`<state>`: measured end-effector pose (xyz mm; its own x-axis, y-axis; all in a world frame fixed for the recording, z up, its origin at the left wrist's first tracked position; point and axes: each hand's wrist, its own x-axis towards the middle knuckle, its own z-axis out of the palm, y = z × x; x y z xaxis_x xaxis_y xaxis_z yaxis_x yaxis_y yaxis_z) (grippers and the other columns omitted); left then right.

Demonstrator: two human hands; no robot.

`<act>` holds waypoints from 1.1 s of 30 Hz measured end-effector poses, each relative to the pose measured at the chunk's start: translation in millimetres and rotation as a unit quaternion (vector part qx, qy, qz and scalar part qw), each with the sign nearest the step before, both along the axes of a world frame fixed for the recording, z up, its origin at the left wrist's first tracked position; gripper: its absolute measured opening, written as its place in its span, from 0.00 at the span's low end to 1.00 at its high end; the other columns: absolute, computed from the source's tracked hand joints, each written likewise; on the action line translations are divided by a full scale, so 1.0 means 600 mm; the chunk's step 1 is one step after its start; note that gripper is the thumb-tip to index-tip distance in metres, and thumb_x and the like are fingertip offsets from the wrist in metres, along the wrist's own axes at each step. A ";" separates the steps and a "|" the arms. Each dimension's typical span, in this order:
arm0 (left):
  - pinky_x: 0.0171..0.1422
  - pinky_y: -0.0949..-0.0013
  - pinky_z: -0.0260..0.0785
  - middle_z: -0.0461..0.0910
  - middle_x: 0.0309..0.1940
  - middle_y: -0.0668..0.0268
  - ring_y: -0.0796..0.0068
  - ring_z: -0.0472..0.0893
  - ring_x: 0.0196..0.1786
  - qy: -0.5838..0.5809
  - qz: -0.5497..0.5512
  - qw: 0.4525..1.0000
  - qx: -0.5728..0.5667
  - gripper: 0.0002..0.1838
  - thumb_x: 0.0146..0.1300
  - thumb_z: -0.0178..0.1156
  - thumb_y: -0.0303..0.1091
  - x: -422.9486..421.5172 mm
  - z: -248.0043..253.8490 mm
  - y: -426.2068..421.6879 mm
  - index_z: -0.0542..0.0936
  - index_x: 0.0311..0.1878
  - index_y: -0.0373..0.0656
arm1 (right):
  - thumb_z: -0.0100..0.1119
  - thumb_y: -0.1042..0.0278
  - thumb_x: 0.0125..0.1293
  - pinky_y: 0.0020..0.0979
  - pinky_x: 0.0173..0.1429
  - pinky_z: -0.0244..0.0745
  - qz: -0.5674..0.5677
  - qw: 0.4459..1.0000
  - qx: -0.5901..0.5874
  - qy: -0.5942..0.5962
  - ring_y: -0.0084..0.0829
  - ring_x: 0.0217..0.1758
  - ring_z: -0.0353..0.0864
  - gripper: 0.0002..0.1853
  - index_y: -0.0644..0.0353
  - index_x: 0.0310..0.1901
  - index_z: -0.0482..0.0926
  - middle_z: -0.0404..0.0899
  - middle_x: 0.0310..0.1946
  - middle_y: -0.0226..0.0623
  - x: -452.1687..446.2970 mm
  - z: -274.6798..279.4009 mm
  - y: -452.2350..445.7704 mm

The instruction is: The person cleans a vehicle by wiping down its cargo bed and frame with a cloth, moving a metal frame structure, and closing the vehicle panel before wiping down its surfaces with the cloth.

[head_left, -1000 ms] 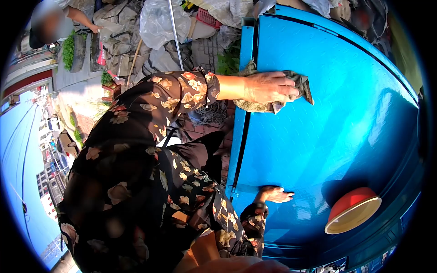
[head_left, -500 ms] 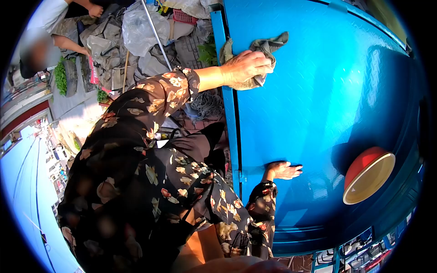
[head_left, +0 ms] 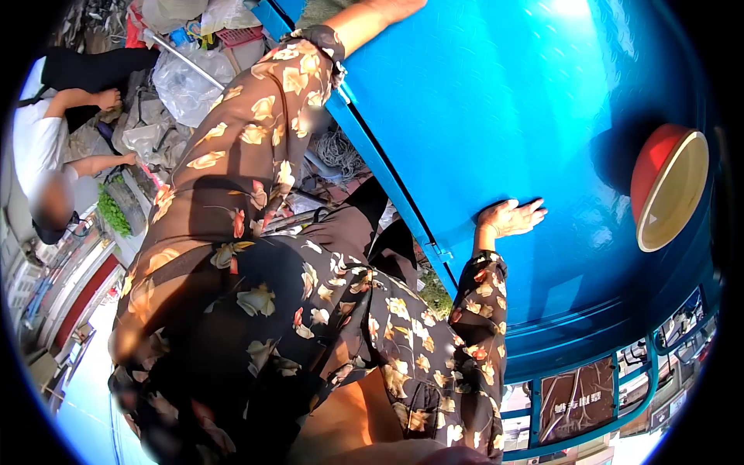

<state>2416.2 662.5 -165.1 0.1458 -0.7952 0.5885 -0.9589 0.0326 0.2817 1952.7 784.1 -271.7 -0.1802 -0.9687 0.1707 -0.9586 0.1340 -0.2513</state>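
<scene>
My left hand [head_left: 394,6] is cut off by the top edge of the view. Only its wrist and back show, so its fingers and anything under them are hidden. The arm in its dark floral sleeve [head_left: 291,85] stretches out over the smooth blue metal panel [head_left: 465,116]. My right hand [head_left: 509,220] lies on this panel, palm down with fingers spread and nothing in them. A round bowl [head_left: 668,188], red outside and cream inside, is tilted at the right side of the panel, beyond my right hand.
A raised blue edge strip [head_left: 380,167] runs along the panel's near side. Clear plastic bags [head_left: 190,85], a metal pole [head_left: 186,58] and a grey mop head [head_left: 338,151] lie to the left. Another person in a white shirt [head_left: 39,147] is at the far left.
My view has swung round, and the bowl and my right hand now sit higher and further right. My left hand, earlier on a grey cloth against the panel, has moved up mostly out of view.
</scene>
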 end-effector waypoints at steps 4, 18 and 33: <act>0.68 0.60 0.61 0.74 0.61 0.67 0.67 0.69 0.66 0.028 -0.217 0.966 0.139 0.20 0.59 0.62 0.32 -0.257 -0.047 0.194 0.80 0.56 0.50 | 0.33 0.39 0.70 0.56 0.78 0.42 -0.017 1.000 0.022 0.008 0.52 0.80 0.48 0.39 0.56 0.75 0.57 0.51 0.76 0.53 0.001 0.012 -0.004; 0.57 0.58 0.71 0.80 0.48 0.53 0.51 0.78 0.53 0.289 0.171 0.926 0.170 0.10 0.65 0.55 0.27 0.029 0.005 0.297 0.80 0.48 0.39 | 0.32 0.37 0.71 0.58 0.77 0.42 -0.021 0.999 0.015 0.020 0.52 0.79 0.49 0.38 0.52 0.75 0.57 0.52 0.76 0.52 -0.008 -0.022 -0.009; 0.51 0.55 0.70 0.72 0.38 0.59 0.55 0.73 0.45 0.157 0.103 0.963 0.194 0.08 0.58 0.57 0.29 -0.243 -0.176 0.456 0.75 0.42 0.42 | 0.41 0.48 0.71 0.61 0.75 0.46 -0.016 0.996 -0.013 0.083 0.52 0.79 0.50 0.33 0.49 0.75 0.57 0.53 0.76 0.52 -0.023 -0.080 -0.035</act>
<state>2270.4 936.3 -270.8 0.4473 -0.8809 0.1548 -0.7989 -0.3158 0.5119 1938.7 763.3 -319.9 -0.1785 -0.9576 0.2262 -0.9825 0.1608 -0.0944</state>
